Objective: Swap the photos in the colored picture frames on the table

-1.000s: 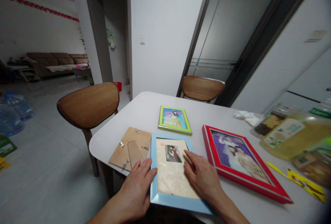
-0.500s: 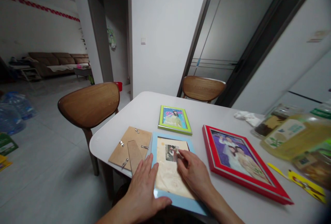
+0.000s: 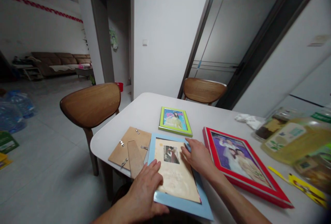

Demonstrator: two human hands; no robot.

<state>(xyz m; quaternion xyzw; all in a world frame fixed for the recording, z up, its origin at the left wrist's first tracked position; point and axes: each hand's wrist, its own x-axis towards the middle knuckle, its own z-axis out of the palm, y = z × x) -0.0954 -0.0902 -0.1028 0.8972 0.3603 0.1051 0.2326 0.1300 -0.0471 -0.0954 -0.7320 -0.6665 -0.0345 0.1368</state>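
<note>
In the head view a light blue picture frame point(image 3: 181, 201) lies at the table's near edge. Inside it is a cream-coloured paper sheet point(image 3: 178, 182) with a small photo point(image 3: 171, 154) of a person in its upper part. My left hand point(image 3: 147, 189) rests over the frame's lower left side, fingers stretched onto the sheet and thumb by the bottom edge. At the upper right side, my right hand point(image 3: 199, 156) has its fingers bent round the frame's edge. Left of the frame, a brown backing board point(image 3: 129, 139) with metal clips and a stand leg point(image 3: 136, 158) lies flat.
A green picture frame point(image 3: 176, 133) lies behind the blue one, and a red picture frame point(image 3: 248, 182) to the right. Jars and an oil bottle point(image 3: 289, 138) stand at the right, near yellow scissors point(image 3: 307, 189) and a white cloth point(image 3: 248, 120). Wooden chairs point(image 3: 91, 105) surround the table point(image 3: 144, 108).
My right hand has moved from the small photo to the frame's upper right edge. My left hand has shifted slightly right, onto the sheet's lower left. The sheet lies slightly rotated inside the frame.
</note>
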